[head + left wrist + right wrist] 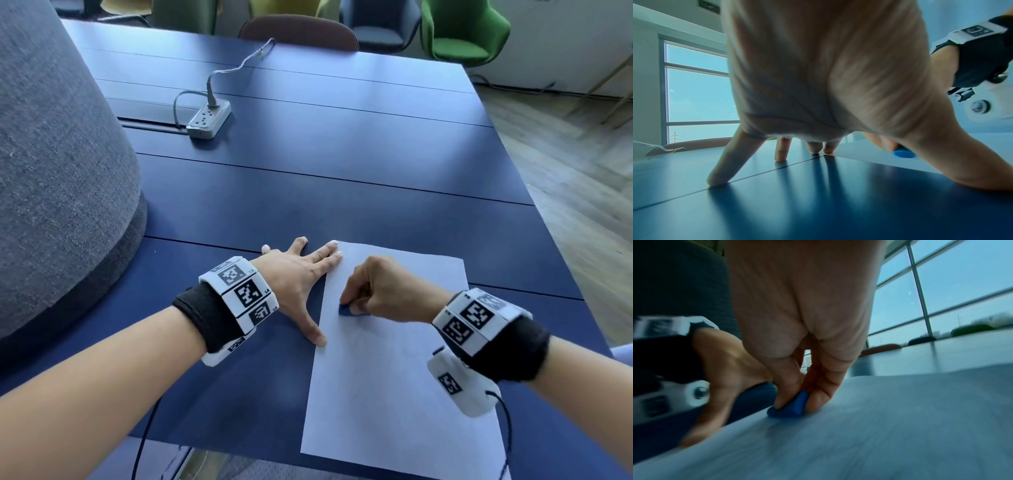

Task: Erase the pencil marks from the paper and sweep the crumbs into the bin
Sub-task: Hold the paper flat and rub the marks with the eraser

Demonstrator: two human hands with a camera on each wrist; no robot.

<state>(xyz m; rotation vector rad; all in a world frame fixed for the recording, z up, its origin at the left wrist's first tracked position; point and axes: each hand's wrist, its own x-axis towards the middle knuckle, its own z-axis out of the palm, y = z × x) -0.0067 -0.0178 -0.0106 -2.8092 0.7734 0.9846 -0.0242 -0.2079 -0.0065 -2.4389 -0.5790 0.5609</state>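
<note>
A white sheet of paper (394,377) lies on the dark blue table (308,171), near its front edge. My right hand (373,291) pinches a small blue eraser (344,310) between thumb and fingers and holds it down on the paper's upper left part; the eraser (791,407) shows clearly in the right wrist view, and also as a blue eraser (903,153) in the left wrist view. My left hand (301,274) lies spread flat, fingers on the table and on the paper's left edge, thumb beside that edge. Pencil marks are too faint to make out.
A grey power strip (209,120) with its cable lies at the back left of the table. A large grey fabric-covered shape (58,171) stands at the left. Chairs, one green (462,31), line the far edge. No bin is in view.
</note>
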